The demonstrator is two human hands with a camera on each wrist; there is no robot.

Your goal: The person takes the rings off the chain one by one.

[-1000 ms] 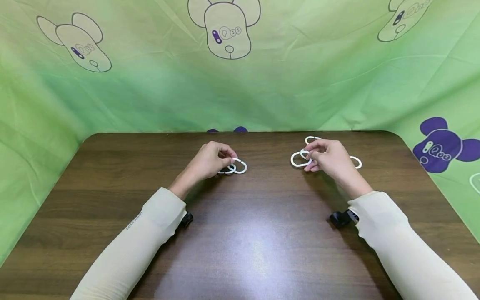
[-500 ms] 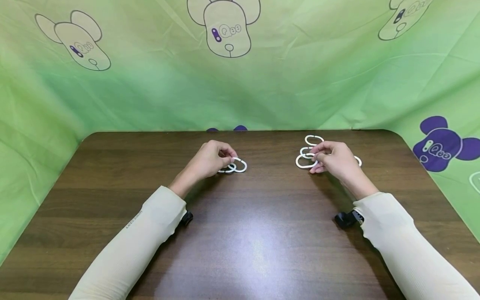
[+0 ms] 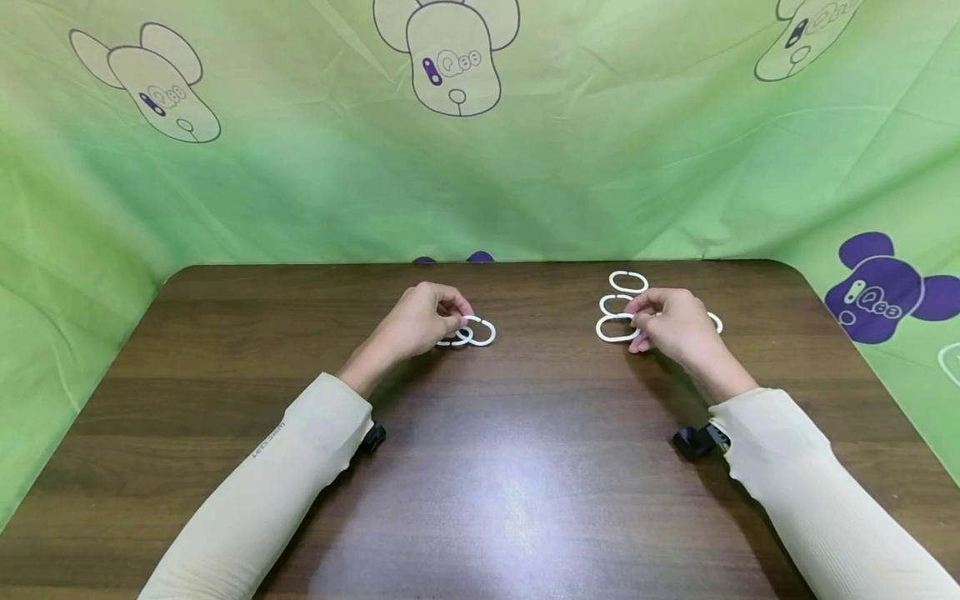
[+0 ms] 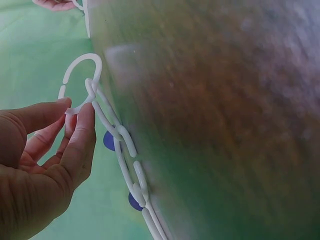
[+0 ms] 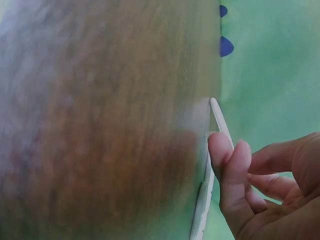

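Observation:
My left hand (image 3: 420, 321) pinches a white plastic chain link (image 4: 99, 65) between thumb and fingertips. That link has a small gap in its side and is hooked to a chain of several white links (image 4: 118, 145) trailing along the table, as the left wrist view shows. Toward the table's far right, my right hand (image 3: 675, 327) pinches another white oval link (image 3: 599, 327) between thumb and index finger. In the right wrist view this link (image 5: 220, 117) appears edge-on and tilted, its lower part hidden by the fingers.
Loose white links lie around the right hand: one link at the back (image 3: 628, 272), one partly behind the held link (image 3: 602, 304), and one link right of the hand (image 3: 719, 322). The brown wooden table (image 3: 480, 433) meets a green printed cloth (image 3: 300, 183) behind.
My right hand has moved slightly right and nearer with its link, drawing away from the links behind, which now show more. The left hand has stayed in place with its link.

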